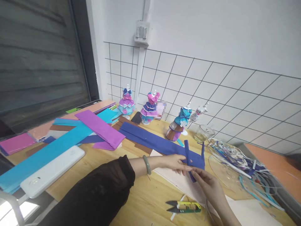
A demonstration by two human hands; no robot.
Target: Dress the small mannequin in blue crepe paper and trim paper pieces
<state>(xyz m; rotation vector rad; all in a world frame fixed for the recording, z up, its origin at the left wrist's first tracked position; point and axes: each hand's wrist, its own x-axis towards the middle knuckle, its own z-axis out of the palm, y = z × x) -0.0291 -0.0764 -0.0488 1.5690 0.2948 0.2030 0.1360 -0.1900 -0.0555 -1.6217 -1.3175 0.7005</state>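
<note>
Navy-blue strip [187, 150] is being pinched in two bare hands above a wooden table [147, 196], near the end of a wide navy sheet [145, 136]. The left hand [172, 162], wearing a green bangle [147, 164] below a sheer black sleeve [101, 188], is gripping the strip between closed fingers, while the right hand [210, 185] is closing thumb and fingertips on it just beside. Another narrow navy piece [202, 151] is sticking up near the right hand; whether it is joined to the strip cannot be told. Yellow-and-green snips [188, 206] are lying nearer the wearer, their blades pointing left. Beyond the hands, three small dress models [149, 108] in ruffles and bows are standing toward the wall, with a white figure [198, 113] and a clear bowl [204, 133] sitting to their right. Purple [101, 128] and turquoise sheets [54, 153] are overlapping at left, and tangled scraps [235, 157] are spreading at right.
</note>
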